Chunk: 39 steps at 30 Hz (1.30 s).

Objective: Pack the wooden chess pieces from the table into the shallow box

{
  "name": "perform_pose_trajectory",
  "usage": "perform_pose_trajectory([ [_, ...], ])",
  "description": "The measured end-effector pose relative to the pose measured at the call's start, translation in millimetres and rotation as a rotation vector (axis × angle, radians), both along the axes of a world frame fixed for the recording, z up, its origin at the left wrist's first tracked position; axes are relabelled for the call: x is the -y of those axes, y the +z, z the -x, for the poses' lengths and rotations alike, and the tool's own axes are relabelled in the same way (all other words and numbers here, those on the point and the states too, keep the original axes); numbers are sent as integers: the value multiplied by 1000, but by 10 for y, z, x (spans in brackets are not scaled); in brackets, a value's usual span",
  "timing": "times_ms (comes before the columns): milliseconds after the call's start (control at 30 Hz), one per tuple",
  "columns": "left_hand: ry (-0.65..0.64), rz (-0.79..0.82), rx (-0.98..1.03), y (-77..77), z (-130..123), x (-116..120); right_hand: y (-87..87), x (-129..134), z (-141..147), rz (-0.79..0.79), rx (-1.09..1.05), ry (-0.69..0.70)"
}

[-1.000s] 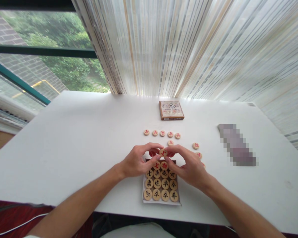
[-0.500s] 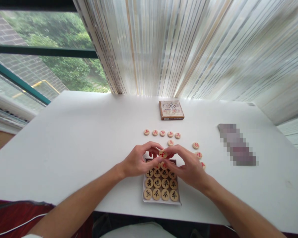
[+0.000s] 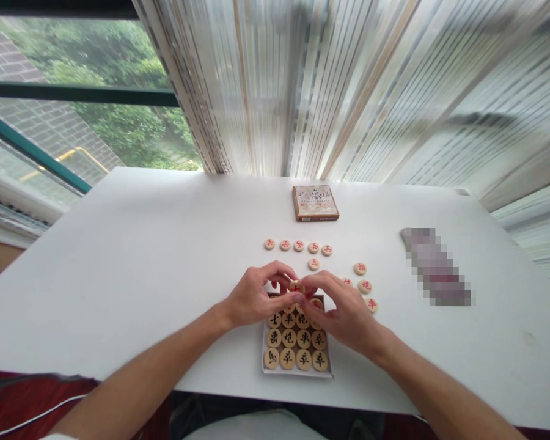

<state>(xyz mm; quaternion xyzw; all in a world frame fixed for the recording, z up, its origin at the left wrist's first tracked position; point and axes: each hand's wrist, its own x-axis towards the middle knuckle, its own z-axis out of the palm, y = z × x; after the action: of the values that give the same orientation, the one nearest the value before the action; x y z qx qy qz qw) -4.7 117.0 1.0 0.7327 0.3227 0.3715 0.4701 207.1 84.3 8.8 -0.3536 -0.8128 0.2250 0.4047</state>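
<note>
Above the far edge of an open box tray (image 3: 297, 371), a round wooden Chinese chess piece (image 3: 296, 287) with a red character is pinched between my two hands. My left hand (image 3: 260, 296) holds it from the left with thumb and fingers closed. From the right, my right hand (image 3: 346, 305) has its thumb and forefinger on the same piece. Rows of black-character pieces (image 3: 288, 338) lie flat in the tray. The tray's far row holds red-character pieces, partly hidden behind my fingers.
Several red pieces (image 3: 285, 245) form a row beyond my hands, with a red horse piece (image 3: 314, 264) just nearer. More red pieces (image 3: 365, 286) lie right of my right hand. Farther back is the box lid (image 3: 316, 203). A blurred-out object (image 3: 437, 267) lies at right.
The held piece has moved slightly left and down and is tilted more. My right hand has shifted a little left, uncovering part of a red piece beside it.
</note>
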Motion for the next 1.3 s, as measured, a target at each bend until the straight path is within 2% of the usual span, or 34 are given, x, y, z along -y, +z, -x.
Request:
perform_pose_trajectory([
  [467, 10, 19, -36, 8, -43, 22, -12, 4, 5, 20, 53, -13],
  [833, 40, -58, -154, 15, -14, 13, 1, -27, 18, 6, 33, -48],
  [1133, -16, -20, -16, -11, -29, 19, -20, -54, -8, -42, 11, -92],
  [1300, 5, -41, -4, -14, -30, 9, 4, -46, -11, 20, -6, -83],
])
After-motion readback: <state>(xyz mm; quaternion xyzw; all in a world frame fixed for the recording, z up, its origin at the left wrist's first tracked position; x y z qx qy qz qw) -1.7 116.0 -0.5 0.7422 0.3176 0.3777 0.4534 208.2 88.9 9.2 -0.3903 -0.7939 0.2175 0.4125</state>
